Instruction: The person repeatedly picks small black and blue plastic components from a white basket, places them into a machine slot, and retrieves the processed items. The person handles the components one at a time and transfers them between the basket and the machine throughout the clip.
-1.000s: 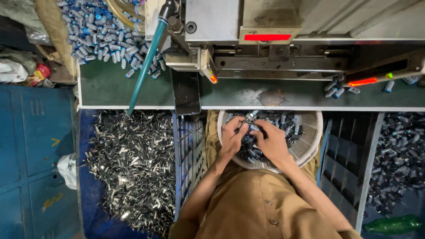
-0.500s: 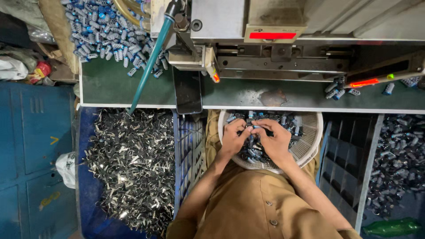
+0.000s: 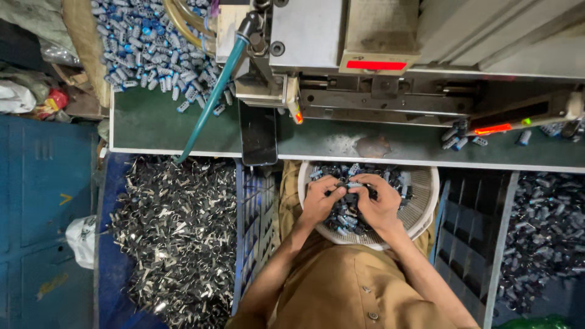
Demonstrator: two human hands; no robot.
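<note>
Leftmost, I see a blue metal cabinet [image 3: 42,201] and beside it a heap of shiny metal scraps [image 3: 173,237] lying on blue sheeting under the bench edge, where offcuts would naturally drop. Above that, on the green bench top [image 3: 152,125], sits a pile of small blue-and-silver cylindrical parts [image 3: 146,45], with a teal hose [image 3: 213,94] slanting down from the machine [image 3: 341,42] across them. A dark phone-like slab [image 3: 258,141] lies flat at the bench edge, half over the lip.

Moving toward the middle, my left hand [image 3: 318,200] and right hand [image 3: 381,204] meet over a white perforated basket [image 3: 423,207] held in the lap, close under the bench so the parts stay within easy reach. Both sets of fingers are curled narrowly inward, pinching a small cluster of the dark little parts [image 3: 348,194] between them; the rest of the parts lie loose in the basket beneath.

Further right, a few more blue parts [image 3: 458,135] rest on the bench near a glowing orange strip [image 3: 492,129], and a dark crate [image 3: 472,231] stands beside a bin of dark pieces [image 3: 545,231].
</note>
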